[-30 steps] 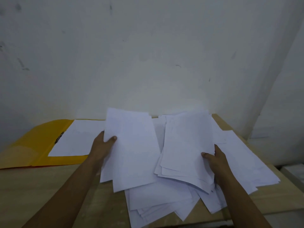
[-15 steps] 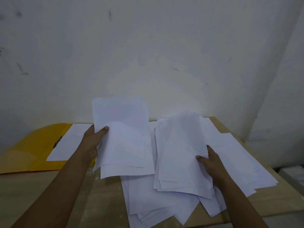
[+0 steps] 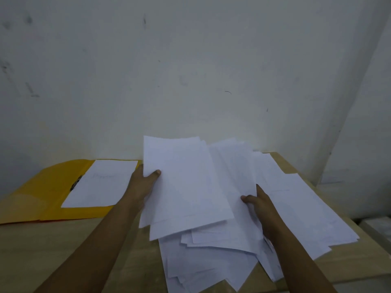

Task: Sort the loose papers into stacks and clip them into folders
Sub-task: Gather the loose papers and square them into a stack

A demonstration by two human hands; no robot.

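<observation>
A messy pile of loose white papers (image 3: 211,265) covers the right half of the wooden table (image 3: 63,246). My left hand (image 3: 141,187) grips a small bundle of sheets (image 3: 182,187) by its left edge, thumb on top, raised over the pile. My right hand (image 3: 257,205) holds a second bundle (image 3: 239,172) at its lower right edge, partly tucked behind the left bundle. An open yellow folder (image 3: 42,187) lies at the left with a white sheet (image 3: 101,182) under its dark clip (image 3: 76,182).
A plain white wall (image 3: 190,70) rises right behind the table. More sheets (image 3: 306,208) spread toward the table's right edge. A pale object (image 3: 378,227) sits low beyond that edge.
My left hand has carried its bundle rightward and lower, so it now overlaps the bundle in my right hand. The right hand has shifted slightly.
</observation>
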